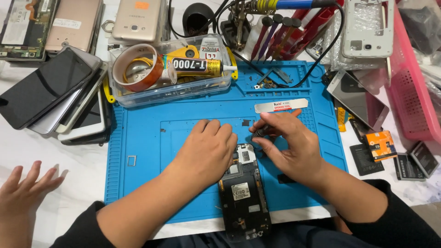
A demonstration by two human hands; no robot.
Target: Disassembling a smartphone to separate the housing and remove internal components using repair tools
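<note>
I had the opened phone (243, 195) lying face down at the near edge of the blue mat (138, 138), its back cover off and the boards bare. My left hand (206, 149) lay curled over its upper left corner, fingers bent and pressing the body down. My right hand (289, 144) pinched a small dark screwdriver (261, 132) between thumb and fingertips, its point down by the phone's top edge.

I judged the main danger to be a slip: the phone overhung the mat's near edge, so a hard push might have tipped it toward my lap, and the tip could have skated off onto the bare board. Any tiny loose screw might have rolled away among the mat's ridges. Another person's open hand (25, 188) rested at the far left, well apart, yet a nudge to the table could have shaken my grip.

Of the packaging, a yellow glue tube (195, 65) with a black label band lay across the clear plastic box (170, 94) beside a roll of amber tape (138, 66). A white card with red print stood behind it. A thin metal prying strip (281, 105) carried a small red mark. An orange battery (380, 145) sat right of the mat, beside black ones with white labels.
</note>
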